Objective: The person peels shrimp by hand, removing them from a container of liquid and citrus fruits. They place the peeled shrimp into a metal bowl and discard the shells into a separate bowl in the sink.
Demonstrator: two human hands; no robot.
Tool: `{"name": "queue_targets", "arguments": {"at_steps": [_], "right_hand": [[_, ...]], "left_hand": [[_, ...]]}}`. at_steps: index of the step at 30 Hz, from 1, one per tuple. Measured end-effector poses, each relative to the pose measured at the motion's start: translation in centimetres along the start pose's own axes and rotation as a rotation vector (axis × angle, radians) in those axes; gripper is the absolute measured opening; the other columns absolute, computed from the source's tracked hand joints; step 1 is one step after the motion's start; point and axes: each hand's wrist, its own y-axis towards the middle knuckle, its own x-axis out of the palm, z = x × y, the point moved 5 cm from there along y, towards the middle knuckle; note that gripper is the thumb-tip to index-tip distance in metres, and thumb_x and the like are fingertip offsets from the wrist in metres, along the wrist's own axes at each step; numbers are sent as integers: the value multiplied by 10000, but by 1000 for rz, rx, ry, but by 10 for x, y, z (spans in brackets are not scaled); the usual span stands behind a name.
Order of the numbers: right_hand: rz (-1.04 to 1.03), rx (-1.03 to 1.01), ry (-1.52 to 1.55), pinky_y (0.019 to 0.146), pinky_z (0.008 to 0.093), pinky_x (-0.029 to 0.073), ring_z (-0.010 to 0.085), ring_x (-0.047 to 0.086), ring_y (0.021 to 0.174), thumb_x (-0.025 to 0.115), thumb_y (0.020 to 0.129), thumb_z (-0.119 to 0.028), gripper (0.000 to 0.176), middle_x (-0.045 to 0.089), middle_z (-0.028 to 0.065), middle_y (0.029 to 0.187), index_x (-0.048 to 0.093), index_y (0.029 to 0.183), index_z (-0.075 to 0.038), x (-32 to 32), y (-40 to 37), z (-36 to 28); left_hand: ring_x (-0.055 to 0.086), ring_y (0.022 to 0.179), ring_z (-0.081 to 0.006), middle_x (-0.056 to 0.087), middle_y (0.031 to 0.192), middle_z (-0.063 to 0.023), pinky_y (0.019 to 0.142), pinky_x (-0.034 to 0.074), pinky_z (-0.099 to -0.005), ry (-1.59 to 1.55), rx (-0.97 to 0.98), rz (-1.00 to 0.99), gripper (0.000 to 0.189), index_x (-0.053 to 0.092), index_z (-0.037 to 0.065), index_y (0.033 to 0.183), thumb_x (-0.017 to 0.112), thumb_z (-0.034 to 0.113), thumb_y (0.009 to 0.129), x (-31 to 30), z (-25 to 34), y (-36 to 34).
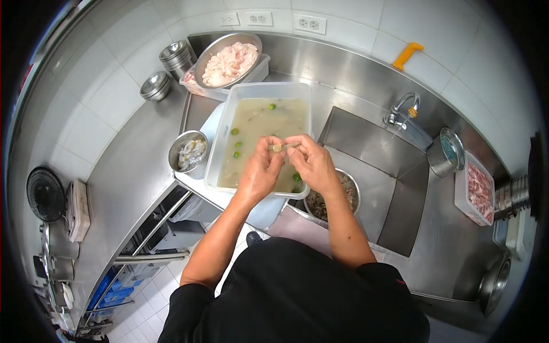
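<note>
My left hand (262, 170) and my right hand (312, 164) meet above a clear plastic tub (218, 163). Between their fingertips is a small greyish shrimp (278, 148), pinched from both sides. Cloudy water (257, 117) fills much of the tub, with several round green fruits like limes (235, 131) floating in it. Left of the tub, a small steel bowl (171, 154) holds pale, peeled-looking shrimp (192, 153). Partly behind my right forearm, a larger steel bowl (358, 200) contains brownish scraps that look like shrimp shells (346, 186).
A steel sink (366, 166) with a faucet (403, 108) lies to the right. At the back left, a steel bowl of pale meat (231, 63) rests on a plastic container (260, 71), near stacked steel bowls (176, 54). A tray of red meat (479, 191) stands far right.
</note>
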Motion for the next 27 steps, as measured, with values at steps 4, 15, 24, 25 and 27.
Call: {"name": "queue_targets", "arguments": {"at_steps": [4,15,24,25,27], "right_hand": [[-17,-13,-37,600,329,484,175,597,604,576,906,-65,191,653,122,730,613,1086,-14,8,3,0],[253,-86,-35,716,271,527,156,686,783,544,935,-58,179,718,114,847,666,1064,-29,-67,-6,54],[144,96,-997,912,461,440,286,572,1086,726,834,-215,273,695,73,1059,730,1089,-117,-106,-31,98],[213,-82,-910,884,454,442,280,579,1053,728,822,-200,251,696,58,1016,742,1061,-123,-94,-18,72],[149,-344,-864,892,426,412,253,576,1028,704,817,-195,204,689,36,956,757,1008,-147,-57,5,28]], "left_hand": [[622,870,-125,639,958,-60,794,519,-295,-60,-114,-85,221,490,25,1164,552,166,1006,-5,-1,-2],[642,891,-116,712,1013,-53,783,541,-292,-176,-97,56,231,624,35,1159,595,164,970,-67,16,3],[624,1068,-346,689,1128,-166,956,473,-436,1103,42,246,298,722,93,1104,700,220,835,-171,32,-1],[631,1059,-338,694,1128,-152,942,480,-423,1053,63,123,280,727,98,1097,707,201,838,-156,24,3],[640,1049,-321,699,1128,-131,918,495,-399,934,-83,-195,246,735,99,1072,714,165,835,-116,11,11]]}}
